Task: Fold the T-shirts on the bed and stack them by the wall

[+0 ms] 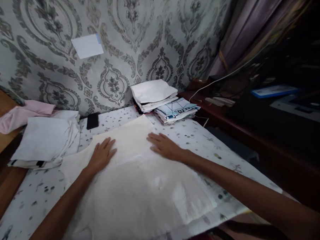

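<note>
A cream-white garment (147, 191) lies spread out over the printed white sheet, its lower part reaching the near edge. My left hand (102, 154) rests flat on the upper left of the cloth, fingers spread and pointing away from me. On the upper right of the cloth lies my right hand (163, 145), palm down, fingers apart and pointing left. Neither hand grips anything. Between the two hands the fabric looks mostly flat, with a seam or fold across it.
Folded white clothes (46, 139) and a pink cloth (29, 113) sit at the left. A black phone (92, 120) lies near the wall. Stacked white cloths (153, 93) and patterned cloths (177, 110) stand at the back. A dark desk (283, 143) borders the right.
</note>
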The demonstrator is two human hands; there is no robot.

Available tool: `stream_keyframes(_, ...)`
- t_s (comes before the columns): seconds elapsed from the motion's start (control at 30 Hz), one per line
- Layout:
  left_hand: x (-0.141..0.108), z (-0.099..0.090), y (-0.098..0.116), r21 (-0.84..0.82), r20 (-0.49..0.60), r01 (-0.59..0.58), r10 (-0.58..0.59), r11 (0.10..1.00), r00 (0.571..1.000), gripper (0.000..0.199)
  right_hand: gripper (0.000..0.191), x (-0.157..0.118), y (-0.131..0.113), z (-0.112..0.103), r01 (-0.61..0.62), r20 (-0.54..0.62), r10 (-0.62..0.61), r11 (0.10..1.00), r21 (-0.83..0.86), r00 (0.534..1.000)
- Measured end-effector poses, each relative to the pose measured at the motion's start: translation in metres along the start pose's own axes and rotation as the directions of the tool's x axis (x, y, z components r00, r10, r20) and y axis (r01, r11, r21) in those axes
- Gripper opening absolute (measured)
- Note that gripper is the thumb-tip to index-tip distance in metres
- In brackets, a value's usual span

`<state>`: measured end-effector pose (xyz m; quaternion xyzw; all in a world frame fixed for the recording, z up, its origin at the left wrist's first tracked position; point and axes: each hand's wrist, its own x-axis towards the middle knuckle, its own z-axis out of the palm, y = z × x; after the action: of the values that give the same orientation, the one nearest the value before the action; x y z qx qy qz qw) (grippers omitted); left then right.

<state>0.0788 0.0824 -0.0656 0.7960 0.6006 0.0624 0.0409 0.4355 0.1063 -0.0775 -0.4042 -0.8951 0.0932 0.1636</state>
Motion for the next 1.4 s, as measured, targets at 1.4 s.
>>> stream_keyframes(1.4, -0.129, 0.002, 0.105, -0.132, 0.088, -0.357, 0.370, 0.925, 0.925, 0.058, 0.047, -0.093, -0.114, -0.015, -0.021, -0.066, 0.020, 1.000, -0.014, 0.998)
